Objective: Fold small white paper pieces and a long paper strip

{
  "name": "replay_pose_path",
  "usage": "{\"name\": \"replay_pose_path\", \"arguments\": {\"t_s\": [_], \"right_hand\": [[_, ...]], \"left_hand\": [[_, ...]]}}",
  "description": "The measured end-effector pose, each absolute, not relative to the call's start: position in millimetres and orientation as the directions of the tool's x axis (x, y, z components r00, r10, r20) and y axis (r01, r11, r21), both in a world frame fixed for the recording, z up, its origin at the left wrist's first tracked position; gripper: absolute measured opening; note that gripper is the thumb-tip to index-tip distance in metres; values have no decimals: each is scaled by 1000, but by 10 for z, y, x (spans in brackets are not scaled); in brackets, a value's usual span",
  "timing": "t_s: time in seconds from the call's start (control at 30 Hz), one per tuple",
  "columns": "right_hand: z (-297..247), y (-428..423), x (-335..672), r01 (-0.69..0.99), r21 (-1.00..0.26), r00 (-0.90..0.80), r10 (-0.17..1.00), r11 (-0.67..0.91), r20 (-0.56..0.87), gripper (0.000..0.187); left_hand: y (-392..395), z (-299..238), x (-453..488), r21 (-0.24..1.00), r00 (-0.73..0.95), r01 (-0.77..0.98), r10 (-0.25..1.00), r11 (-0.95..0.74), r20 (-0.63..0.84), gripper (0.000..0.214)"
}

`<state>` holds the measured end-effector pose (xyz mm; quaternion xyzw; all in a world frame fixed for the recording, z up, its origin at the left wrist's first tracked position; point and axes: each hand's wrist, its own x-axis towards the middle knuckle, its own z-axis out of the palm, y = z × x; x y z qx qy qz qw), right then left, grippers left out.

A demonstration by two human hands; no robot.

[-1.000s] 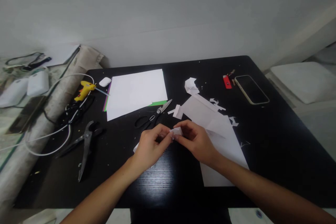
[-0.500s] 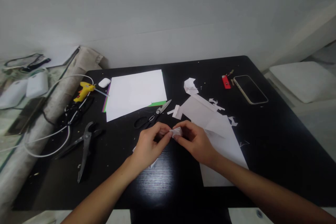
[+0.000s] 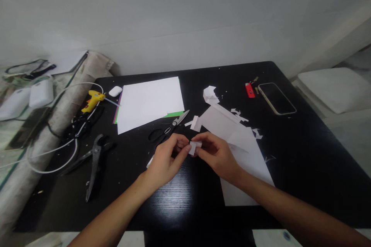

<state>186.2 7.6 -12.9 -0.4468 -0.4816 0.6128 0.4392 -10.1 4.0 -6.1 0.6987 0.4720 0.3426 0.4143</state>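
Head cam: both hands (image 3: 166, 158) pinch sm. wht paper pc (image 3: 193, 148) abv blk tbl (image 3: 307, 158).

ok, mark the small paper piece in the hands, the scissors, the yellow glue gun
Small paper piece (image 3: 193, 148): head view, on its white face.
Scissors (image 3: 174, 122): head view, near the pivot.
Yellow glue gun (image 3: 93, 100): head view, on its yellow body.

The paper piece (image 3: 193, 149) sits between the left hand (image 3: 168, 158) and right hand (image 3: 218, 156), before the scissors (image 3: 174, 122); on the table (image 3: 307, 154), 1 glue gun (image 3: 93, 101) lies left of the paper stack (image 3: 150, 102).
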Motion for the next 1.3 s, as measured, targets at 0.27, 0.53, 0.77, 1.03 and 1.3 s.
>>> {"name": "replay_pose_path", "arguments": {"t_s": [0.27,0.53,0.77,1.03,1.3], "right_hand": [[-134,91,1870,-21,-994,-163,981,-109,-104,16],[-43,112,1882,-37,-974,-246,946,-226,-210,16],[-59,120,1877,-143,-933,-229,928,-330,-293,16],[-109,124,1875,-109,-943,-238,929,-314,-282,16],[-96,129,1874,-187,-855,-286,860,-483,-423,30]], "left_hand": [[26,-71,-68,851,344,461,935,-252,90,20],[46,-28,-65,921,298,374,955,-112,-4,16],[53,-10,-51,945,237,326,966,19,-101,14],[58,-23,-33,950,239,308,962,52,-131,12],[53,-21,-20,965,250,235,953,111,-171,21]]}}
